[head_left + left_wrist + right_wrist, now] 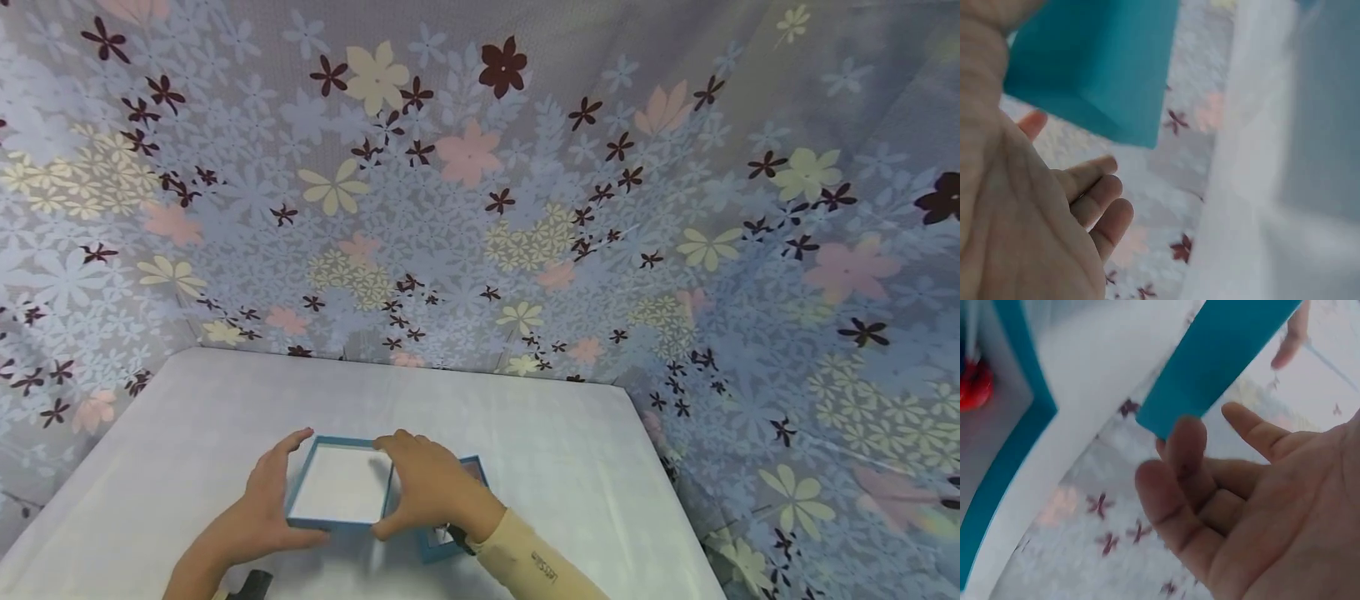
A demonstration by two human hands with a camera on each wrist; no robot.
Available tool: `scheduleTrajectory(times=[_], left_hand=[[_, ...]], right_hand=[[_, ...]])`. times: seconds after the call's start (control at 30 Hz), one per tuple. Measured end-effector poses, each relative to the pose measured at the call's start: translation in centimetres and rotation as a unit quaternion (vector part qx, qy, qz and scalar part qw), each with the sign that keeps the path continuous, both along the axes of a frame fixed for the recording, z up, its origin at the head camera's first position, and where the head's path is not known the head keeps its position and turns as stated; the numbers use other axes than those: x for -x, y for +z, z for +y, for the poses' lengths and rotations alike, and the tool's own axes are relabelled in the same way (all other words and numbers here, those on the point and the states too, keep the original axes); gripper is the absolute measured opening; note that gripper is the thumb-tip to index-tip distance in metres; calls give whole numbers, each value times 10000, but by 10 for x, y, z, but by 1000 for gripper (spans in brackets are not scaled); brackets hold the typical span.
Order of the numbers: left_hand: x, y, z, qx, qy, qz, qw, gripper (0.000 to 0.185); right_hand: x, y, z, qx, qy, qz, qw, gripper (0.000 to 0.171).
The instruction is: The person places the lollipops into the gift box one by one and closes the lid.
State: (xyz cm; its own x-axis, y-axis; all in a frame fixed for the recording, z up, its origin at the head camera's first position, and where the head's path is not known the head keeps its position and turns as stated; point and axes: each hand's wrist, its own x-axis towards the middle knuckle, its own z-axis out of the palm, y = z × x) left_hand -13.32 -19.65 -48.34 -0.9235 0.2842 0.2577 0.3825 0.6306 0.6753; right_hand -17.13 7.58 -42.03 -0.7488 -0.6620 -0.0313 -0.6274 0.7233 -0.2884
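Note:
A shallow teal lid (341,483) with a white inside is held level just above the white table (562,450). My left hand (273,492) grips its left side, thumb on the near corner and forefinger at the far corner. My right hand (420,487) grips its right side the same way. A teal box base (431,546) lies under and behind the right wrist. The left wrist view shows the lid's teal corner (1097,62) above the left hand (1054,212). In the right wrist view, the lid's edge (1222,356) meets the right hand (1241,506), and the base (1016,425) holds something red (975,384).
A floral curtain (480,208) hangs close around the back and both sides of the table. A small dark object (255,583) shows at the bottom edge by my left forearm. Bare tabletop lies to the left, right and far side of the box.

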Motion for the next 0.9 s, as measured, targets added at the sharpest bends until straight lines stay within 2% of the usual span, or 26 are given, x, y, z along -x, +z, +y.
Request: scheduleTrajectory(times=[0.07,0.1,0.17,0.23,0.3,0.37,0.43,0.53,0.63,0.7,0.77,0.9], left_hand=[[-1,5,6,-119,-56,253,9996,139],[-1,6,9,-155,-69,494,9986,141],[-2,9,16,-141,-63,1143,9933,144],[-2,10,25,27,-85,1944,9809,144],[-3,10,38,254,-142,2658,9636,142],[-5,9,51,483,-270,3093,9493,141],[-6,7,64,651,-425,3354,9389,138],[-10,5,81,781,-614,3482,9321,133],[-12,5,95,861,-747,3715,9214,123],[-13,7,102,858,-813,3945,9113,118],[-13,9,108,776,-869,4150,9023,114],[-14,13,115,658,-946,4415,8898,117]], right_hand=[[1,7,19,390,-196,-599,9972,99],[3,9,29,591,-327,-938,9933,96],[6,10,50,1000,-531,-1685,9792,86],[9,10,72,1465,-629,-2470,9558,75],[9,9,94,1882,-625,-3135,9286,64],[7,8,115,2209,-475,-3694,9014,59],[5,7,133,2360,-262,-4022,8842,62],[1,7,152,2567,237,-4368,8618,75],[-1,5,162,2750,676,-4603,8414,85],[-1,6,164,2818,798,-4786,8277,90],[-1,5,165,2818,836,-4967,8166,95],[-1,6,164,2761,799,-5178,8058,102]])
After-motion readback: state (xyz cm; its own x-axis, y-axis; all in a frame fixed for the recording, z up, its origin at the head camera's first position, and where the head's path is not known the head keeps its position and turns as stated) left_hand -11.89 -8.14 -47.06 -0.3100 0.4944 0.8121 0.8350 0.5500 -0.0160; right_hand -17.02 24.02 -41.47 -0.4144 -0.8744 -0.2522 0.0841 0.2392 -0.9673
